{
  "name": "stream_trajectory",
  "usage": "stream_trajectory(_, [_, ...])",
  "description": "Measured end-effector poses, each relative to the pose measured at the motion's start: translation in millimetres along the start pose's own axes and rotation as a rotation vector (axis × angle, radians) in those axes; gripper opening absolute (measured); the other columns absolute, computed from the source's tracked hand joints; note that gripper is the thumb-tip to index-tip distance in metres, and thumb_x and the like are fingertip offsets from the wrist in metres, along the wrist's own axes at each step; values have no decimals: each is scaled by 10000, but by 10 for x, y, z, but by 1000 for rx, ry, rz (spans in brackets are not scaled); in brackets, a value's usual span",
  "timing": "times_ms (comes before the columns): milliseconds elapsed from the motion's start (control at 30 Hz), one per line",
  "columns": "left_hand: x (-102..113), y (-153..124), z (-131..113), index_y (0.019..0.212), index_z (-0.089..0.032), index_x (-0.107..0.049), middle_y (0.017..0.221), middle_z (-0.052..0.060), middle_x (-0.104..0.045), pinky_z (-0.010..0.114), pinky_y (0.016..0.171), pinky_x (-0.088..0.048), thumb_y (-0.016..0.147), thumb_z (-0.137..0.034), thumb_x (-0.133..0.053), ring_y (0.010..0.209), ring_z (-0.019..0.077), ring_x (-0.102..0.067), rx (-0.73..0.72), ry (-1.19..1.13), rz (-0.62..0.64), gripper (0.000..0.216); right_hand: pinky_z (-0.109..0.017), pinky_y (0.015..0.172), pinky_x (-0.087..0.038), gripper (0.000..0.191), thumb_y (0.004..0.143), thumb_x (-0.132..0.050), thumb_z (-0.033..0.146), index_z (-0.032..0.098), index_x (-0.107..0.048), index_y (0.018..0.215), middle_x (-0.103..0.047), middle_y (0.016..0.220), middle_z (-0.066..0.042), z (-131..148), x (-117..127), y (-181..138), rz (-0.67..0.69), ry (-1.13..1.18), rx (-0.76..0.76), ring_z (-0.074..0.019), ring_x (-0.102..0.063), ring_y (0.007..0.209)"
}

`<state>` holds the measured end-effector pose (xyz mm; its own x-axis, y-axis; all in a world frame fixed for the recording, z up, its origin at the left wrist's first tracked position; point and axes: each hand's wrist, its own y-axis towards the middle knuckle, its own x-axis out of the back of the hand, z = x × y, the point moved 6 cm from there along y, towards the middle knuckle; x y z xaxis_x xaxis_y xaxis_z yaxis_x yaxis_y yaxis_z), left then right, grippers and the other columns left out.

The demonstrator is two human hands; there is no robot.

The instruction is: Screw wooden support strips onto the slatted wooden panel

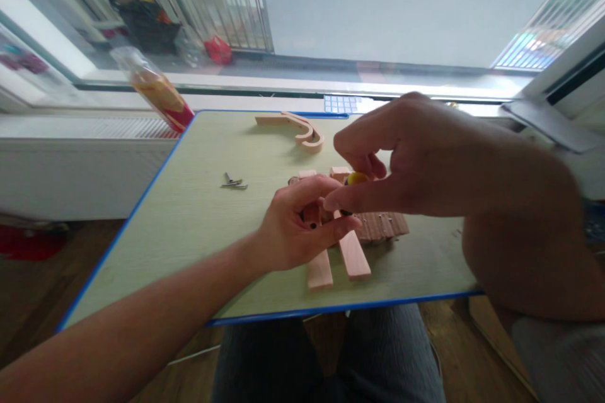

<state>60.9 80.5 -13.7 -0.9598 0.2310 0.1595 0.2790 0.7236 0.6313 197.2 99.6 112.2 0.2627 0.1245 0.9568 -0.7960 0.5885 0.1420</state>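
Head view: a person sits at a pale green table [179,245] with a blue edge, both hands at work just right of the middle. The left forearm stretches in from the lower left corner, and the left hand [302,223] curls sideways around two pale wooden strips [355,256], thumb lying across them and fingers on the far side. The right arm comes in from the right with its wrist bent and raised; the right hand [385,167] arches above the left, its thumb and fingers closed on a small tool [358,178] with a yellow top. The tool's lower end is hidden by the fingers.

The wooden strips lie under the left hand, their near ends pointing toward the person. A dark hole shows in the wood inside the left hand's grip. A brown ribbed piece [385,225] lies below the right hand, to the right of the strips. Beyond the hands, near the far edge, rest curved wooden pieces [311,133]. A few metal screws [234,184] lie in a loose cluster to the left, well apart from the hands.
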Motion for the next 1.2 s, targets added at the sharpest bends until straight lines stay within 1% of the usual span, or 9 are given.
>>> stream_trajectory(200, [2,23,-21,876,-155,-731,781,-15,-647,204,513,-401,851,-142,-909,632,76,-509,9,-25,-7,180,-335,535,-222,564,995,-731,524,220,-446,614,-376,533,80,-18,1,23,5,-2,-32,-95,-301,533])
stream_trajectory(300, [3,38,-44,865,-154,-735,763,-20,-656,198,511,-405,879,-107,-870,600,64,-494,-17,-54,22,144,-341,529,-251,554,976,-740,588,225,-522,620,-455,536,71,-41,21,10,34,31,-71,-97,-354,517])
stream_trajectory(433, [9,22,-28,784,-144,-694,793,5,-675,196,508,-440,912,-111,-827,605,70,-560,28,-108,50,188,-322,573,-429,275,964,-787,532,258,-783,940,-762,827,28,-61,59,-40,67,117,-64,-140,-622,677])
stream_trajectory(500, [11,-1,-18,771,-137,-686,818,17,-689,184,481,-418,916,-113,-822,585,58,-552,58,-121,63,201,-301,685,-531,230,964,-805,454,276,-825,1107,-828,1017,16,-36,72,-58,93,184,-19,-157,-719,829])
stream_trajectory(567, [19,-21,-12,806,-129,-713,838,27,-706,176,455,-384,918,-127,-829,561,46,-528,72,-113,66,161,-285,776,-572,206,992,-769,369,278,-845,1161,-846,1097,12,4,75,-67,125,238,37,-158,-750,907])
stream_trajectory(767, [29,-16,-23,968,-130,-784,918,60,-773,181,461,-398,947,-137,-793,570,56,-572,51,-56,84,24,-300,752,-586,157,1003,-717,301,281,-868,1040,-855,1007,14,15,78,-47,123,273,53,-161,-739,840])
stream_trajectory(933, [25,-6,-43,847,-139,-732,943,70,-778,192,547,-470,937,-116,-776,681,83,-639,4,-5,46,102,-307,689,-566,98,954,-762,298,264,-833,896,-829,911,10,-16,74,-32,74,263,8,-159,-714,767])
stream_trajectory(1133, [-24,-71,81,992,-155,-732,721,-52,-602,184,407,-247,889,-142,-858,482,24,-383,128,-95,-11,164,-362,540,-446,234,926,-812,423,264,-748,766,-723,715,34,-63,46,-9,9,177,-58,-147,-561,604])
stream_trajectory(1200, [-30,-69,85,994,-154,-732,691,-63,-584,180,388,-227,871,-166,-893,464,19,-356,132,-93,-29,203,-362,519,-408,269,925,-811,426,265,-713,733,-683,668,50,-69,53,-3,-12,157,-77,-138,-515,576])
